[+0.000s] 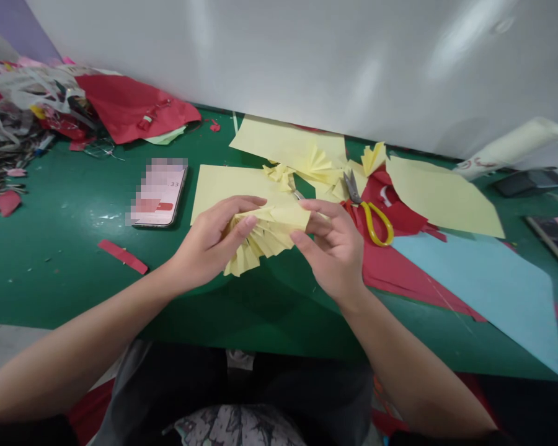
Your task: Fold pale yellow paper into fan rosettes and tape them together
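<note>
Between my two hands is a pleated piece of yellow paper (265, 238), its folds fanned out along the lower edge. My left hand (216, 238) grips its left part, thumb on top and fingers behind. With thumb and fingers, my right hand (332, 248) pinches the flatter right end. The paper is held up over the front of the green table. Behind it lie a flat yellow sheet (223, 186) and some crumpled and fan-folded yellow pieces (318, 162). Yellow-handled scissors (372, 217) rest on red paper just right of my right hand.
A phone (160, 192) lies left of the sheets, with a red strip (123, 256) nearer me. Red sheets (400, 266), a light blue sheet (493, 279) and another yellow sheet (446, 195) cover the right side. A scrap pile (23, 124) fills the far left; a grey wall (307, 62) stands behind.
</note>
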{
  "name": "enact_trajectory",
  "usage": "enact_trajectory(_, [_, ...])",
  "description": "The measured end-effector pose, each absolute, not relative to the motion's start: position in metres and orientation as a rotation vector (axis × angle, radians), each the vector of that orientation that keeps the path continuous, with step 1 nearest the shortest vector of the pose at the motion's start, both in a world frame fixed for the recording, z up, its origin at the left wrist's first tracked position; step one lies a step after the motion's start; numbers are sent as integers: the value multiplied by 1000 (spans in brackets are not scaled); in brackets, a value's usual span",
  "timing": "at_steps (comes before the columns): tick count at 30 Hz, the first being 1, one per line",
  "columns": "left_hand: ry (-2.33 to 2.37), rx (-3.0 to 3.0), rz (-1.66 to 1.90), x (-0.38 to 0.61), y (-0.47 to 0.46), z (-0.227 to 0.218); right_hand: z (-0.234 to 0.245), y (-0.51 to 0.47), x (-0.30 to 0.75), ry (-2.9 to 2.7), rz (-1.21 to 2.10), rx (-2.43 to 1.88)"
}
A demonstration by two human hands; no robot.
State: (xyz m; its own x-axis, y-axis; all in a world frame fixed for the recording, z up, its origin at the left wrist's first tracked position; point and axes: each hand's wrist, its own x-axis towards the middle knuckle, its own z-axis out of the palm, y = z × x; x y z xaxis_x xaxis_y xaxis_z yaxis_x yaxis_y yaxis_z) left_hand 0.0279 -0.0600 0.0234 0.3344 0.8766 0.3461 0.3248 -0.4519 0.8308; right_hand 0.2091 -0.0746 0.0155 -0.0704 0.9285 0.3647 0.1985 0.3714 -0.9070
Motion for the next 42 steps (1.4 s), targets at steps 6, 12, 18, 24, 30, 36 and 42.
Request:
enact_trajectory(6, [1098,2003,1110,29,-62,19,12,-74,206,-1487,903,-896])
enact_trajectory(12, [976,2129,1418,29,-61,13,11,-74,206,-1683,696,-910])
enact_trajectory(18, [1085,2342,1387,30,-62,20,11,-75,206,-1766,629,-930])
enact_trajectory(24, [944,2392,1383,30,-60,20,8,-74,206,-1772,663,-927])
enact_trajectory(30, [965,2415,1371,30,-60,17,6,-75,205,-1749,627,-988])
enact_trajectory(36, [1006,2422,1351,30,-61,18,3,-73,203,-1710,618,-935])
enact_trajectory(42, [1071,2430,1326,31,-62,16,2,-76,201,-1679,630,-982])
